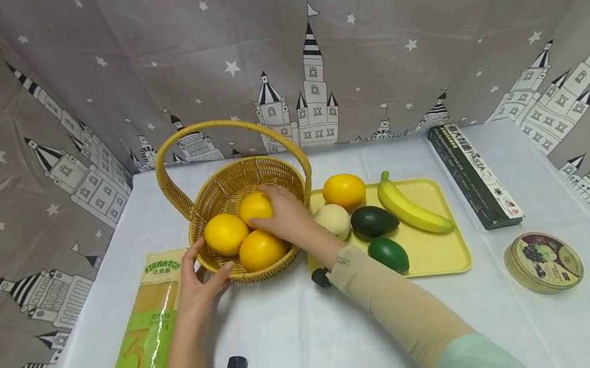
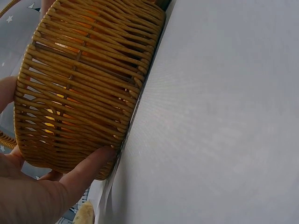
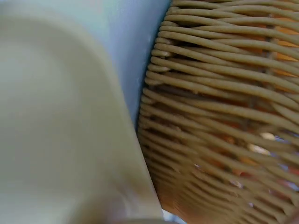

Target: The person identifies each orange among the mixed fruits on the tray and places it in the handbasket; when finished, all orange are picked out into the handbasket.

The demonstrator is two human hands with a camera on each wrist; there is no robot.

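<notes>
A woven basket (image 1: 248, 168) with a tall arched handle stands at the back left, holding three yellow-orange oranges. My right hand (image 1: 290, 215) reaches inside over the right rim, its fingers and thumb around the rear orange (image 1: 255, 206). Beside it lie the left orange (image 1: 226, 234) and the front orange (image 1: 262, 250). At the basket's front left, my left hand (image 1: 203, 286) grips the wall. In the left wrist view the thumb (image 2: 88, 170) presses the woven side (image 2: 84, 88). The right wrist view shows only the basket's outside (image 3: 219, 107) and a blurred pale surface; the hand's grip is hidden there.
Right of the basket, a yellow tray (image 1: 439, 261) bears another orange-yellow fruit (image 1: 344, 190), a pale round fruit (image 1: 333, 221), a dark avocado (image 1: 374, 221), a green avocado (image 1: 388, 255) and a banana (image 1: 412, 206). Pasta packet (image 1: 143, 347) left; black pasta box (image 1: 473, 176) and round tin (image 1: 543, 262) right.
</notes>
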